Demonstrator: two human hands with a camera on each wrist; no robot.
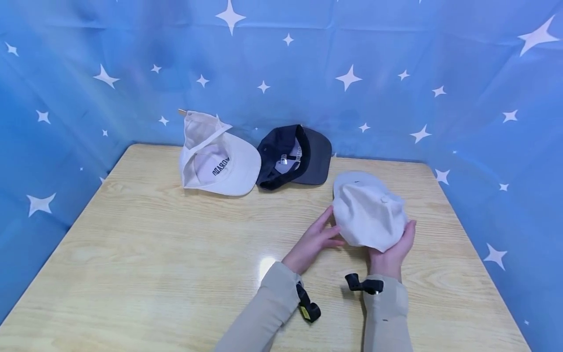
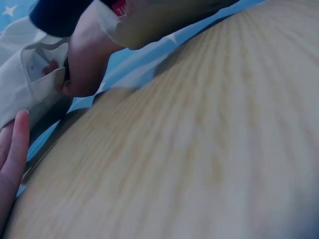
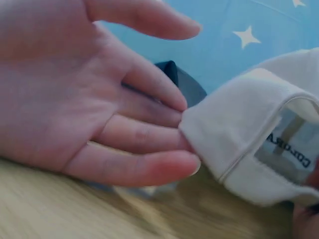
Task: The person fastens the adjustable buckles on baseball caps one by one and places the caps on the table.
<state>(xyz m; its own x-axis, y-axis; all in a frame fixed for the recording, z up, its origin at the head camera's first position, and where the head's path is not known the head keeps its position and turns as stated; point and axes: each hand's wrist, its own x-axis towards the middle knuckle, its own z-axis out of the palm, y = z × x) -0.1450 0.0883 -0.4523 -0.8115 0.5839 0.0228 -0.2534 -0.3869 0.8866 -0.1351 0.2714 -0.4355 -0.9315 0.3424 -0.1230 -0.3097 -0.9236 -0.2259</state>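
Observation:
A pale grey-white baseball cap is held crown up over the right part of the table, its brim toward the back. My right hand grips its rear edge from the near right side. In the left wrist view, a fingertip shows inside the rear opening of the cap. My left hand is at the cap's left side, thumb and fingers spread. The right wrist view shows that left hand palm on, its nearly straight fingers at the cap's edge. Dark lettering shows through the opening.
Along the table's back edge, a white cap lies with its inside showing, touching a navy cap with a dark grey brim. Blue cloth with white stars hangs behind and beside the wooden table. Black straps circle both wrists.

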